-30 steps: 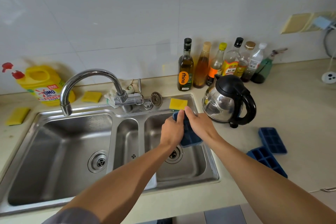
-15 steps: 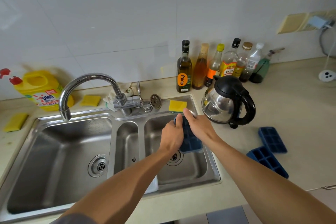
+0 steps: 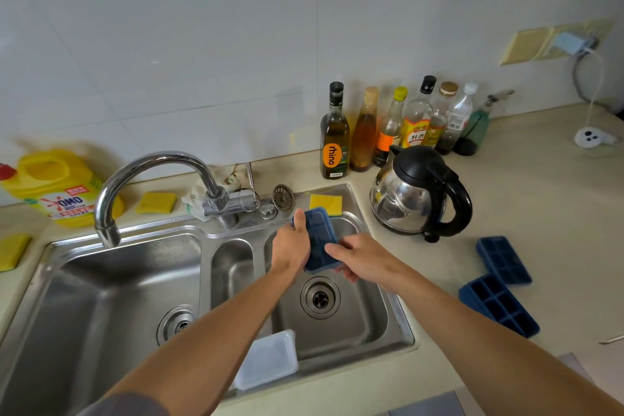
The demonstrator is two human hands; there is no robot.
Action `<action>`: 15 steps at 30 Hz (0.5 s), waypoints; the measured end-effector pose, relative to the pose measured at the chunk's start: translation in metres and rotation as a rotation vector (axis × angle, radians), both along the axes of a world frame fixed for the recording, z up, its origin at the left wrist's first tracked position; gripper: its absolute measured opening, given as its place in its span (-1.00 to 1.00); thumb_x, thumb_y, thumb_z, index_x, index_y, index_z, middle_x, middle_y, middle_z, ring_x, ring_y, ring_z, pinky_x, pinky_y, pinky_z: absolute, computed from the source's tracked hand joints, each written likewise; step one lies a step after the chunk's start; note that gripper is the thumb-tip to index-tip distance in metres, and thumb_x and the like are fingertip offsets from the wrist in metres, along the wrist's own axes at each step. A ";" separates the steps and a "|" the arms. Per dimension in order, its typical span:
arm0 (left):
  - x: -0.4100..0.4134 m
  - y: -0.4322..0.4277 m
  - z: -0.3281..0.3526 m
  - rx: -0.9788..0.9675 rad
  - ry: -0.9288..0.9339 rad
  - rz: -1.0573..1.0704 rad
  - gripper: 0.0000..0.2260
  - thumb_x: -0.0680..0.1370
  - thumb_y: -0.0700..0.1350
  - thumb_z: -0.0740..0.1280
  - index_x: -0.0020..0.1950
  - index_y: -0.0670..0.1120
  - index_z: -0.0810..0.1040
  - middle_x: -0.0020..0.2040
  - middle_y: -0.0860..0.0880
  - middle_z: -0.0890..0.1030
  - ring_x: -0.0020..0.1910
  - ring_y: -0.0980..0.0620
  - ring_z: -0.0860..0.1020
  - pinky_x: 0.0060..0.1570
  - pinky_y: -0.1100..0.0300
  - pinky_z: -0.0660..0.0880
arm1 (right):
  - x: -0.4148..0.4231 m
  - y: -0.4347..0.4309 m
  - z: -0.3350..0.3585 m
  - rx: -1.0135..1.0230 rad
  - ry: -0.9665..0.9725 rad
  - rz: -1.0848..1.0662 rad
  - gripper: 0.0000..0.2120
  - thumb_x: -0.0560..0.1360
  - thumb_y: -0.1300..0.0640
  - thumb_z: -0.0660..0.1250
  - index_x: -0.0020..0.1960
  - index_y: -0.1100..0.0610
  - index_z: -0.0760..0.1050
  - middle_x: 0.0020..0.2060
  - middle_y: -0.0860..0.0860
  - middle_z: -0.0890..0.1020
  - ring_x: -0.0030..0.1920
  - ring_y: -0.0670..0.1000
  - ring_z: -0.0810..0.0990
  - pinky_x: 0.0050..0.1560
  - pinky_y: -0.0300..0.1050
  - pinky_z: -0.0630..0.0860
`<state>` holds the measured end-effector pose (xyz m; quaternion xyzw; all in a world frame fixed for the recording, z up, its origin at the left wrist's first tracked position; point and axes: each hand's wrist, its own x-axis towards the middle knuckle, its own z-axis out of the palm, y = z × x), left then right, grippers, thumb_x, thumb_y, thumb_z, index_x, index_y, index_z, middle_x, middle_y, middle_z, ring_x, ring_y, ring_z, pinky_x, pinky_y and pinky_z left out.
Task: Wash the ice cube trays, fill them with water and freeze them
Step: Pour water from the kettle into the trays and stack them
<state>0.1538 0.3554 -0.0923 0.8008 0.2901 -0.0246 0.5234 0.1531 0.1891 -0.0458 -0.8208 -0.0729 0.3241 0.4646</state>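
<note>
My left hand [image 3: 292, 246] grips the blue ice cube tray [image 3: 319, 240] along its left edge. My right hand [image 3: 363, 260] pinches its near right corner, thumb on top, fingers beneath. I hold it above the right basin of the steel sink [image 3: 400, 321]. A far spare tray [image 3: 503, 260] and a near spare tray [image 3: 498, 306] lie side by side on the beige countertop [image 3: 540, 196], right of the kettle [image 3: 418, 192]. The wall behind is white tile.

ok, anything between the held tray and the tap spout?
Nothing visible. The ice cube tray, held by the left hand and right hand over the right basin, has a free line leftward across the narrow middle basin to the spout above the left basin.
</note>
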 end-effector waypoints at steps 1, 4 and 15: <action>0.000 0.003 -0.002 -0.009 0.014 -0.011 -0.41 0.69 0.26 -0.03 0.15 -0.18 0.57 0.02 -0.17 0.64 -0.10 -0.04 0.61 -0.18 0.08 0.52 | 0.001 0.002 -0.002 -0.010 0.005 0.005 -0.78 0.67 -0.02 0.27 0.02 0.11 0.54 -0.17 0.06 0.69 -0.40 -0.18 0.59 -0.32 -0.30 0.53; 0.004 0.011 -0.007 -0.040 0.083 -0.060 -0.45 0.69 0.25 -0.02 0.11 -0.16 0.55 -0.01 -0.16 0.64 -0.11 -0.05 0.61 -0.22 0.09 0.55 | 0.003 0.010 -0.009 -0.020 0.034 0.000 -0.77 0.68 -0.01 0.26 0.05 0.15 0.55 -0.14 0.10 0.71 -0.37 -0.15 0.60 -0.30 -0.27 0.56; 0.009 0.017 -0.013 -0.028 0.061 -0.083 -0.46 0.70 0.22 -0.03 0.04 -0.17 0.55 -0.02 -0.20 0.64 -0.14 -0.05 0.61 -0.34 0.18 0.46 | 0.006 0.019 -0.013 -0.063 -0.004 0.007 -0.75 0.68 -0.03 0.25 0.07 0.15 0.55 -0.18 0.06 0.69 -0.38 -0.15 0.60 -0.32 -0.29 0.54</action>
